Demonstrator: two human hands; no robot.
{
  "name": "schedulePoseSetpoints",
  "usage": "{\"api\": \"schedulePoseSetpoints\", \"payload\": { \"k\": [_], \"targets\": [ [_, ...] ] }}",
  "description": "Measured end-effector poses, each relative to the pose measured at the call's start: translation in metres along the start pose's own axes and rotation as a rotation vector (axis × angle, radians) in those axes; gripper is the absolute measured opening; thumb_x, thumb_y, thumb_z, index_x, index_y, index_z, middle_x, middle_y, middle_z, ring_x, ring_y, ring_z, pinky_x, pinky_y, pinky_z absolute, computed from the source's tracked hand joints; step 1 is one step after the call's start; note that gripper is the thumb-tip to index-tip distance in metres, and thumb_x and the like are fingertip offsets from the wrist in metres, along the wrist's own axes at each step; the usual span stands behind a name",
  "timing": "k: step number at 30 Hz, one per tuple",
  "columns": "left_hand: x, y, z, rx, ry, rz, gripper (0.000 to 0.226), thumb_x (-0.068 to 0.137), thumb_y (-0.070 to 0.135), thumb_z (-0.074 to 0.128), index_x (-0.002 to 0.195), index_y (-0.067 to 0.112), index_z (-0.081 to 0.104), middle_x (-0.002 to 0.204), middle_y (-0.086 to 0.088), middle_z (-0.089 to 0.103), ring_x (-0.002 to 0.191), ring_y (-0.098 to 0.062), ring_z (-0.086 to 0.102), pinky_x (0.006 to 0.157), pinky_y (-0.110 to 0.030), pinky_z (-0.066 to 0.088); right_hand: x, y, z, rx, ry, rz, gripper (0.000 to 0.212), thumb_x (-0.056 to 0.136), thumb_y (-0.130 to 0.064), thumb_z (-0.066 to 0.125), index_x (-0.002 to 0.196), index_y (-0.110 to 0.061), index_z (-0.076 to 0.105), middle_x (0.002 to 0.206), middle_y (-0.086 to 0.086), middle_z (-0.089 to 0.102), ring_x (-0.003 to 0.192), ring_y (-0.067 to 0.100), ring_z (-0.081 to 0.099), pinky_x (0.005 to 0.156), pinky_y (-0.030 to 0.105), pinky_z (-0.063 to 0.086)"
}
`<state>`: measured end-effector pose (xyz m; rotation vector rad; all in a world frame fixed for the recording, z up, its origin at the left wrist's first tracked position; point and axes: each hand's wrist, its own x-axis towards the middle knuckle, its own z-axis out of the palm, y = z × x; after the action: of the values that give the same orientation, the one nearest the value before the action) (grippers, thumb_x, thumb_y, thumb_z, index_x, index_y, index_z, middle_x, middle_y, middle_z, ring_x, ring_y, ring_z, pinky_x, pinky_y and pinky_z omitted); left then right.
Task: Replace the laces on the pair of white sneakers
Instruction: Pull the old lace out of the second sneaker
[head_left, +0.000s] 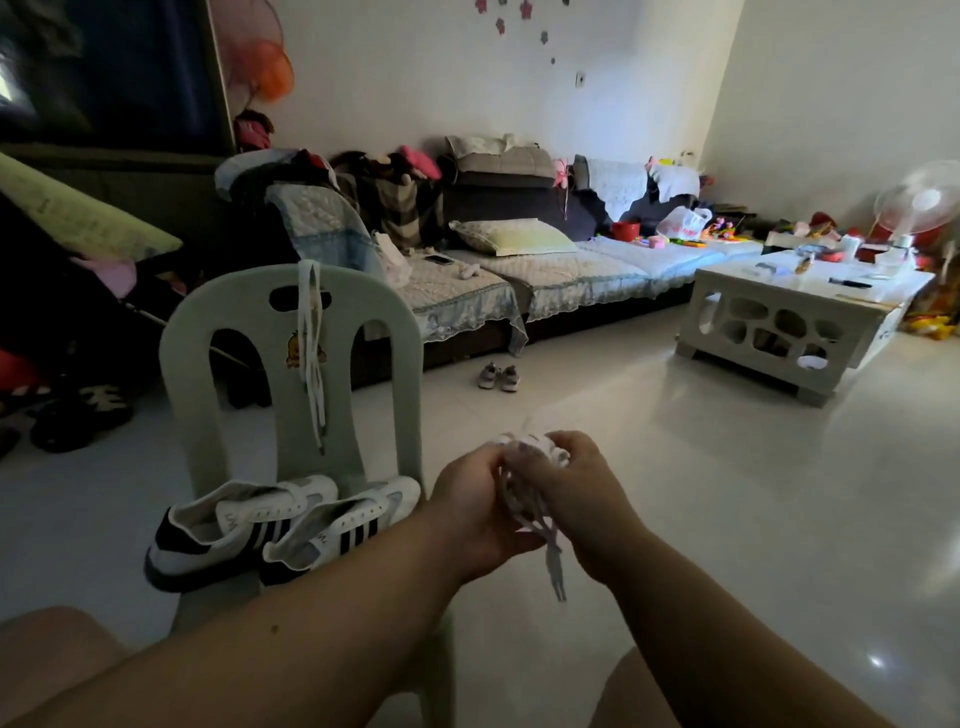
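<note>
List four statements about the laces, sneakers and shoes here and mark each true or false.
1. Both the left hand and the right hand grip a bundle of white laces. True.
2. The sneakers stand on the floor. False: they rest on the chair seat.
3. A hanging lace is draped over the chair back. True.
4. The small shoes sit on the sofa. False: they are on the floor before it.

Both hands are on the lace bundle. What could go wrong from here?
The white lace bundle between left hand and right hand looks tangled; tugging could tighten a knot.
The spare lace draped over the chair back could slide off.
The sneakers sit near the seat's front; a knock might drop them.
</note>
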<state>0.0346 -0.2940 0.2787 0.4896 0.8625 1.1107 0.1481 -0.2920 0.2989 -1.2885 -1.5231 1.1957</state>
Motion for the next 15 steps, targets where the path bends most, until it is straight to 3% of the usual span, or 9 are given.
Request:
{"api": "schedulePoseSetpoints", "payload": {
  "k": [2, 4, 7, 9, 12, 15],
  "targets": [
    [0.011, 0.007, -0.006, 0.02, 0.022, 0.002, 0.04, 0.097, 0.032, 0.036, 0.12, 0.011, 0.062, 0.114, -0.016, 0.068, 0.11, -0.036, 0.06, 0.098, -0.054, 0.043, 0.015, 0.009, 0.01, -0.01, -0.064, 0.005, 0.063, 0.084, -0.033, 0.069, 0.136, -0.026, 0.036, 0.118, -0.002, 0.053, 0.106, 0.021, 0.06, 0.086, 0.038, 0.055],
    [0.028, 0.016, -0.018, 0.079, 0.026, -0.008, 0.039, 0.097, 0.029, 0.035, 0.12, 0.013, 0.062, 0.115, -0.014, 0.068, 0.112, -0.034, 0.059, 0.1, -0.055, 0.042, 0.036, 0.018, 0.02, -0.044, -0.114, -0.022, 0.071, 0.083, -0.025, 0.071, 0.142, -0.027, 0.033, 0.122, -0.003, 0.053, 0.111, 0.02, 0.058, 0.092, 0.042, 0.053],
    [0.06, 0.027, -0.037, 0.255, 0.025, -0.042, 0.036, 0.096, 0.026, 0.036, 0.121, 0.02, 0.061, 0.119, -0.012, 0.065, 0.111, -0.034, 0.057, 0.098, -0.055, 0.043, 0.07, 0.032, 0.029, -0.07, -0.094, -0.033, 0.042, 0.082, -0.014, 0.071, 0.114, -0.033, 0.051, 0.105, -0.008, 0.063, 0.094, 0.012, 0.065, 0.082, 0.032, 0.057],
    [0.082, 0.032, -0.049, 0.382, 0.004, -0.057, 0.033, 0.096, 0.022, 0.038, 0.121, 0.023, 0.06, 0.113, -0.01, 0.063, 0.102, -0.029, 0.058, 0.093, -0.049, 0.047, 0.095, 0.046, 0.034, -0.094, -0.071, -0.007, 0.037, 0.08, -0.002, 0.068, 0.096, -0.033, 0.057, 0.092, -0.006, 0.068, 0.08, 0.009, 0.068, 0.072, 0.028, 0.059],
    [0.11, 0.038, -0.067, 0.57, -0.052, -0.069, 0.031, 0.095, 0.013, 0.042, 0.12, 0.024, 0.056, 0.099, -0.008, 0.059, 0.09, -0.023, 0.055, 0.081, -0.039, 0.046, 0.128, 0.067, 0.042, -0.19, -0.049, 0.014, 0.026, 0.081, 0.001, 0.065, 0.096, -0.021, 0.064, 0.08, -0.006, 0.067, 0.067, -0.001, 0.065, 0.057, 0.013, 0.05],
    [0.142, 0.05, -0.088, 0.751, -0.119, -0.087, 0.044, 0.089, 0.006, 0.051, 0.125, 0.032, 0.046, 0.108, -0.003, 0.06, 0.102, -0.022, 0.058, 0.09, -0.041, 0.049, 0.162, 0.077, 0.052, -0.203, -0.031, 0.065, 0.011, 0.084, -0.01, 0.066, 0.092, -0.018, 0.064, 0.073, -0.006, 0.066, 0.063, -0.002, 0.062, 0.052, 0.009, 0.045]
  ]
}}
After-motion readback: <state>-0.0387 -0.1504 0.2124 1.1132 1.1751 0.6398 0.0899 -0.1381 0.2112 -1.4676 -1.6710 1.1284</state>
